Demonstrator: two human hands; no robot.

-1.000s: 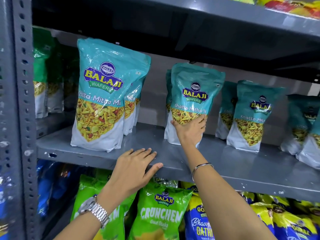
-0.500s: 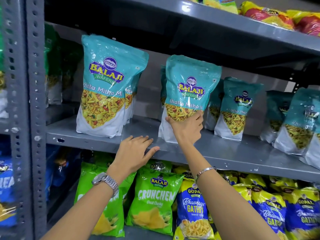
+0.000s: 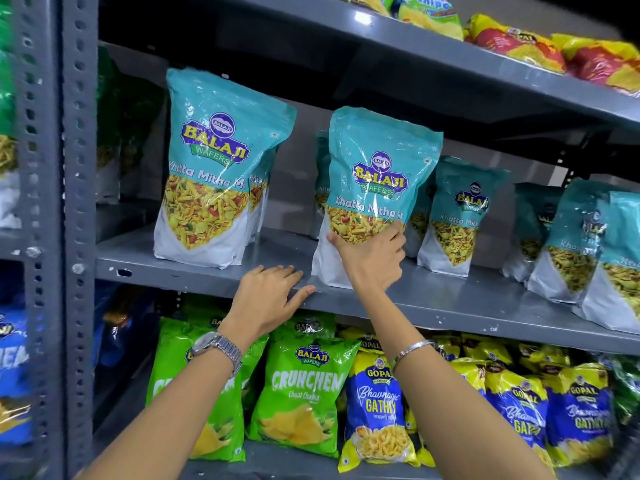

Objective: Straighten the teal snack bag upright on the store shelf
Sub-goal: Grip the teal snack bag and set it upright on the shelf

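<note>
A teal Balaji "Khatta Mitha Mix" snack bag (image 3: pixel 377 174) stands near the front of the grey metal shelf (image 3: pixel 450 299), leaning slightly to the right. My right hand (image 3: pixel 372 258) grips its lower front, fingers spread across the white base and clear window. My left hand (image 3: pixel 270 299) lies flat on the shelf's front edge, just left of the bag, fingers apart, holding nothing. More teal bags stand behind the held one.
A taller teal bag (image 3: pixel 214 168) stands to the left, others (image 3: pixel 457 216) to the right along the shelf. Green Crunchem (image 3: pixel 304 389) and blue Gopal Gathiya (image 3: pixel 377 407) packs fill the shelf below. A perforated steel upright (image 3: pixel 78 202) borders the left.
My right hand has drawn the teal bag forward to the shelf's front and set it more upright. My left hand stays on the shelf edge. The view has shifted.
</note>
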